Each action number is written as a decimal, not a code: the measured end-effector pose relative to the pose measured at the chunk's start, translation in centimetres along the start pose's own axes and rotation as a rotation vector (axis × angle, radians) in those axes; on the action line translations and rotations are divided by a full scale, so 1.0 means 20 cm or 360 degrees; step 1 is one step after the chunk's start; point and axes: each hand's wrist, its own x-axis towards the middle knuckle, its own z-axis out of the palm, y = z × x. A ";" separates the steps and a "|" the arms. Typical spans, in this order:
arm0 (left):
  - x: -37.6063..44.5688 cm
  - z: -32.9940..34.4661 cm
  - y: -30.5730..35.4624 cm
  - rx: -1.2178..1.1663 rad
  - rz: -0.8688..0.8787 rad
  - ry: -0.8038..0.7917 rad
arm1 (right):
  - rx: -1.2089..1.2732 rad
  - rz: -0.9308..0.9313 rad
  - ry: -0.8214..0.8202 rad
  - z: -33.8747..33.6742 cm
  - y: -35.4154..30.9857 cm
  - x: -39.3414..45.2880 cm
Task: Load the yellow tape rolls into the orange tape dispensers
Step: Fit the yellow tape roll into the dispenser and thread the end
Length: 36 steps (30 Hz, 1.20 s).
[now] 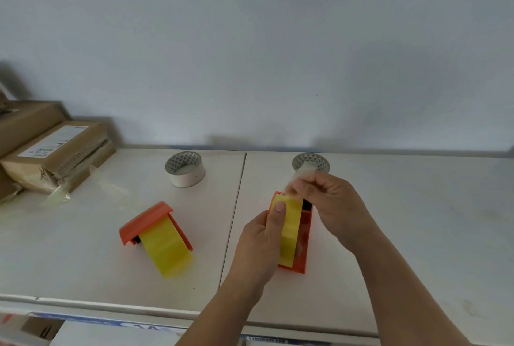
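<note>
An orange tape dispenser (pixel 303 237) stands on the white table with a yellow tape roll (pixel 290 231) in it. My left hand (pixel 262 242) grips its left side, thumb pressed on top of the roll. My right hand (pixel 331 201) is pinched on the loose end of the tape (pixel 301 176), lifted above the dispenser's far end; that strip is blurred. A second orange dispenser (pixel 147 223) lies to the left with its own yellow roll (pixel 167 248) loaded, touched by neither hand.
Two white rolls with patterned cores sit at the back: one (pixel 185 169) centre-left, one (pixel 311 162) partly behind my right hand. Cardboard boxes (pixel 55 151) and clear plastic wrap (pixel 61 192) lie far left. A seam (pixel 236 206) splits the table; its front edge (pixel 111 304) is close.
</note>
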 end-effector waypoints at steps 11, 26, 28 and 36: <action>-0.02 0.00 -0.06 -0.0014 0.0029 0.0074 | -0.0465 0.0353 0.0204 0.03 0.13 0.04; -0.05 0.00 -0.06 -0.0045 0.0086 0.0104 | -0.0766 0.0300 0.0059 -0.01 0.19 0.14; -0.05 0.00 -0.06 -0.0056 0.0090 0.0118 | -0.0735 0.0282 0.0096 0.00 0.20 0.15; -0.08 -0.02 -0.07 -0.0038 0.0060 0.0006 | -0.0545 0.0263 0.0404 0.03 0.24 0.18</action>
